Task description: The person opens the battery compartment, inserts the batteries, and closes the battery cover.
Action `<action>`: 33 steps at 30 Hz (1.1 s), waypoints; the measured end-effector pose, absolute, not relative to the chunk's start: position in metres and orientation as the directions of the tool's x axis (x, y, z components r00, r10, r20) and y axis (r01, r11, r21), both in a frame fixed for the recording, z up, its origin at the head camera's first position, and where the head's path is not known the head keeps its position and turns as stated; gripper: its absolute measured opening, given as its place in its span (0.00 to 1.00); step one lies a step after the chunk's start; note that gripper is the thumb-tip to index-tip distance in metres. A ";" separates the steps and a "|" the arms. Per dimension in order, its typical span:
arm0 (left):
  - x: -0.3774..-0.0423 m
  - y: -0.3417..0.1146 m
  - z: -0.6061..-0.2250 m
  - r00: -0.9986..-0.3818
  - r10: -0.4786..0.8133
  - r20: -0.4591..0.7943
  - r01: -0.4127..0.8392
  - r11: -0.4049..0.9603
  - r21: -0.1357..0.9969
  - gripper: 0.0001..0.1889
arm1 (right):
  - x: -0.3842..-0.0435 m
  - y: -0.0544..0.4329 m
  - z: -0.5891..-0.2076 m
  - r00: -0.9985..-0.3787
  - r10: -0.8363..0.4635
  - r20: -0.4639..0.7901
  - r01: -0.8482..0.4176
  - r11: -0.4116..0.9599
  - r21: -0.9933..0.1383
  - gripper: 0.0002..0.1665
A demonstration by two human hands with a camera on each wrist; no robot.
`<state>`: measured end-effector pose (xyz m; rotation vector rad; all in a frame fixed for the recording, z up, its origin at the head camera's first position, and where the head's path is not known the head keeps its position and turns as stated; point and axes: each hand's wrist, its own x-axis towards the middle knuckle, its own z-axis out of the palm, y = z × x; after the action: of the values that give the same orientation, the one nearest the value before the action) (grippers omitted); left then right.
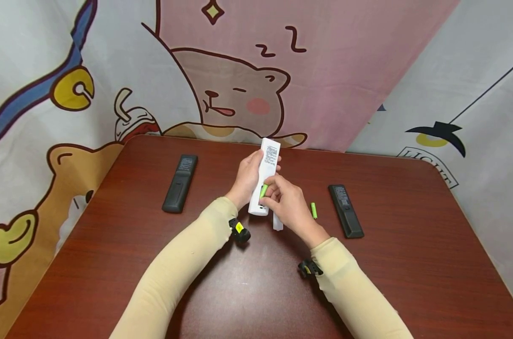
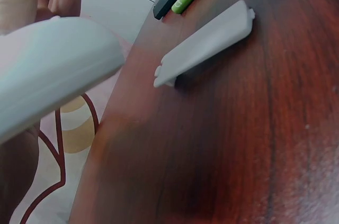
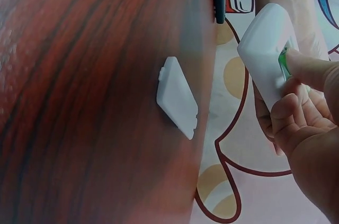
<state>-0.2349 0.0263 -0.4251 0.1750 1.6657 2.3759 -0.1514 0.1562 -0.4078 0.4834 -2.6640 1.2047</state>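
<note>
A white remote control (image 1: 270,162), its back with printed text facing up, is gripped by my left hand (image 1: 247,181) above the table. My right hand (image 1: 288,200) pinches a green battery (image 1: 263,190) at the uncovered battery compartment near the remote's lower end. In the right wrist view, the thumb lies against that battery (image 3: 284,62), partly inside the opening. Under the right hand, a white battery cover (image 1: 277,222) lies on the table; the left wrist view shows the whole cover (image 2: 206,41). A second green battery (image 1: 313,210) lies to the right of the right hand.
One black remote (image 1: 181,183) lies back-up on the reddish-brown table (image 1: 239,292) at the left, another black remote (image 1: 345,211) at the right. A cartoon-printed curtain (image 1: 324,84) hangs behind the table's far edge. Both wrists carry small black cameras.
</note>
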 end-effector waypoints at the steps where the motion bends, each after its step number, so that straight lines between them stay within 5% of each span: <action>1: -0.235 0.026 -0.425 -0.966 0.257 -0.034 -0.120 -0.326 0.938 0.23 | -0.151 0.156 -0.408 -0.930 -0.220 0.295 -0.367 0.620 -0.694 0.23; 14: -0.236 0.025 -0.421 -0.969 0.245 -0.043 -0.128 -0.343 0.931 0.23 | -0.152 0.155 -0.413 -0.864 -0.202 0.461 -0.485 0.580 -0.654 0.15; 33: -0.237 0.028 -0.420 -0.969 0.243 -0.051 -0.139 -0.362 0.922 0.23 | -0.153 0.156 -0.411 -0.874 -0.170 0.454 -0.466 0.555 -0.689 0.13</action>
<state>-0.2371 0.0276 -0.4199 0.1375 1.6192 2.4128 -0.1528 0.1561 -0.4114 0.5219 -2.4581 1.2334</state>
